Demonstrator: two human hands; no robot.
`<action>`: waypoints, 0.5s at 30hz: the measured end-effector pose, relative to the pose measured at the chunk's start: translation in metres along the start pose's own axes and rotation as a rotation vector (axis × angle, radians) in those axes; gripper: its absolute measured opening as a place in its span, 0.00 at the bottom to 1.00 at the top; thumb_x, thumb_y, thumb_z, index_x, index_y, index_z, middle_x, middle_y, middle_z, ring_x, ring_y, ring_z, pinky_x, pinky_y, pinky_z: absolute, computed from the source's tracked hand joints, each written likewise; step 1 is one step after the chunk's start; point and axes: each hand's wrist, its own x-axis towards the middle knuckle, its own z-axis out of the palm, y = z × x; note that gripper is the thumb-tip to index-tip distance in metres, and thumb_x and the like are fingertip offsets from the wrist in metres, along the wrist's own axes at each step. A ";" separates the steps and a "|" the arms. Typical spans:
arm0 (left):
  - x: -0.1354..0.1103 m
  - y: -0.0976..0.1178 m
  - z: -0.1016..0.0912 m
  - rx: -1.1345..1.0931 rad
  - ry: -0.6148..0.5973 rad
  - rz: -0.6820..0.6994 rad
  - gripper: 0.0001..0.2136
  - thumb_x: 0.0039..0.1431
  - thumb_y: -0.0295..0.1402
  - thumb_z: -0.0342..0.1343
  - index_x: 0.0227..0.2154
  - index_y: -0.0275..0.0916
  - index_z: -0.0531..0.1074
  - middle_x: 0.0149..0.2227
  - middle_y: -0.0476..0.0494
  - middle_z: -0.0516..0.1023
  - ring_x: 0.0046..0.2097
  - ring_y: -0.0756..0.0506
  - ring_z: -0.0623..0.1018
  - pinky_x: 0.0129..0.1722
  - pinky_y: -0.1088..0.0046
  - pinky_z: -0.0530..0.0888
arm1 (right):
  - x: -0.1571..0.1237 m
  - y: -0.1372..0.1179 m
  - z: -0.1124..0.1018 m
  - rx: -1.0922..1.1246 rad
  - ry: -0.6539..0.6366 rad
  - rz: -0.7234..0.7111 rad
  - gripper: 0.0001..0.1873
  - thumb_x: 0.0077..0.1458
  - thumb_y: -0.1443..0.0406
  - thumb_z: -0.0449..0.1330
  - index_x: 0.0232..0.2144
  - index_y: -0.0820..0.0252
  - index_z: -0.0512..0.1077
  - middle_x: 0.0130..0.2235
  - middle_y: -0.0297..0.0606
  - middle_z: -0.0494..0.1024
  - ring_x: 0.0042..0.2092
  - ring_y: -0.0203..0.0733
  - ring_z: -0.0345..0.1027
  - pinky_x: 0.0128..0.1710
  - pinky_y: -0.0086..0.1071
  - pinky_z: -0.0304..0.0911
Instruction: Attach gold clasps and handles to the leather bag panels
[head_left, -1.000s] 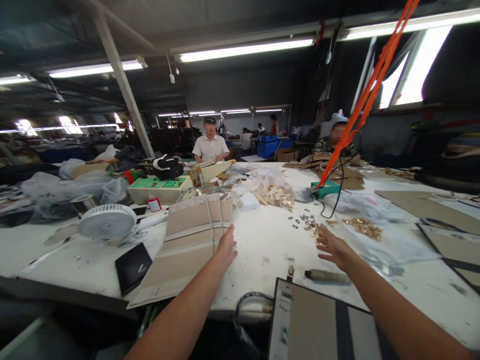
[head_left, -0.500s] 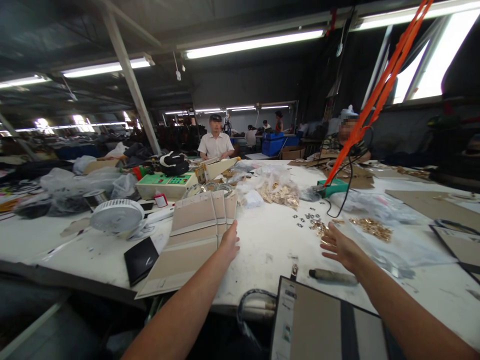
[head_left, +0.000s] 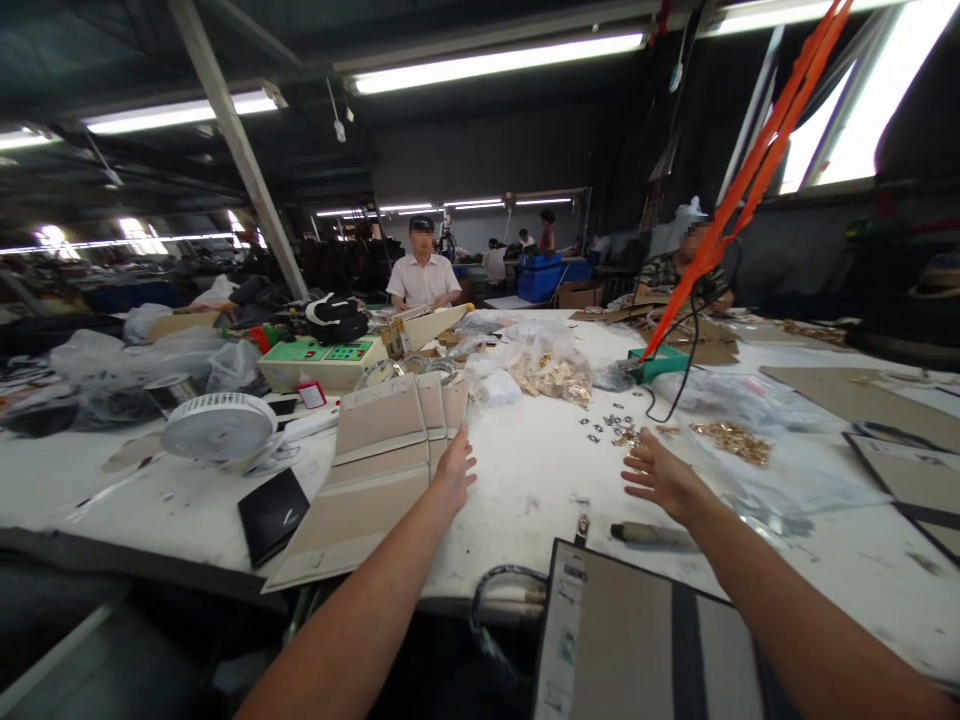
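Note:
My left hand (head_left: 453, 474) is open at the right edge of a stack of beige fabric panels (head_left: 379, 465); whether it touches them I cannot tell. My right hand (head_left: 660, 476) hovers open over the white table, palm turned inward, beside small gold and silver metal fittings (head_left: 624, 432). Nothing is held in either hand. Below my right hand lies a tool with a grey-green cylindrical handle (head_left: 652, 535). A beige panel with dark edging and a dark stripe (head_left: 630, 630) sits at the table's front edge, a metal clasp (head_left: 582, 528) at its upper end.
A white fan (head_left: 219, 430), a black flat case (head_left: 274, 517) and a green-topped control box (head_left: 322, 362) stand on the left. Bags of gold fittings (head_left: 555, 375) lie mid-table. An orange strap (head_left: 697, 260) hangs at the right. Two co-workers sit across the table.
The view has shifted slightly, so most things appear a little further left and higher. My right hand has moved slightly inward. Both hands stay open.

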 end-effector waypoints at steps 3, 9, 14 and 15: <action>-0.001 -0.012 0.003 0.006 0.052 -0.036 0.23 0.69 0.52 0.52 0.54 0.37 0.71 0.63 0.28 0.70 0.64 0.37 0.71 0.60 0.59 0.68 | -0.001 0.009 0.010 -0.060 0.069 0.039 0.41 0.66 0.43 0.55 0.69 0.65 0.58 0.69 0.62 0.62 0.66 0.62 0.64 0.61 0.55 0.67; -0.001 -0.018 0.003 0.003 0.049 -0.040 0.21 0.69 0.51 0.53 0.50 0.38 0.72 0.59 0.32 0.73 0.63 0.40 0.72 0.58 0.65 0.69 | -0.003 0.017 0.012 -0.055 0.048 0.009 0.41 0.67 0.42 0.53 0.68 0.65 0.60 0.69 0.61 0.63 0.65 0.60 0.66 0.62 0.51 0.67; -0.002 -0.018 0.004 0.025 0.038 -0.026 0.22 0.69 0.51 0.52 0.51 0.36 0.71 0.60 0.31 0.73 0.62 0.39 0.72 0.60 0.62 0.69 | -0.005 0.018 0.015 -0.052 0.030 0.020 0.41 0.65 0.41 0.54 0.67 0.63 0.61 0.68 0.61 0.64 0.63 0.59 0.68 0.62 0.52 0.67; -0.003 -0.018 0.004 0.028 0.039 -0.017 0.22 0.69 0.51 0.53 0.51 0.36 0.71 0.60 0.31 0.73 0.62 0.39 0.72 0.60 0.62 0.69 | -0.004 0.019 0.015 -0.050 0.031 0.021 0.40 0.65 0.41 0.55 0.67 0.62 0.62 0.68 0.60 0.64 0.63 0.59 0.69 0.61 0.53 0.68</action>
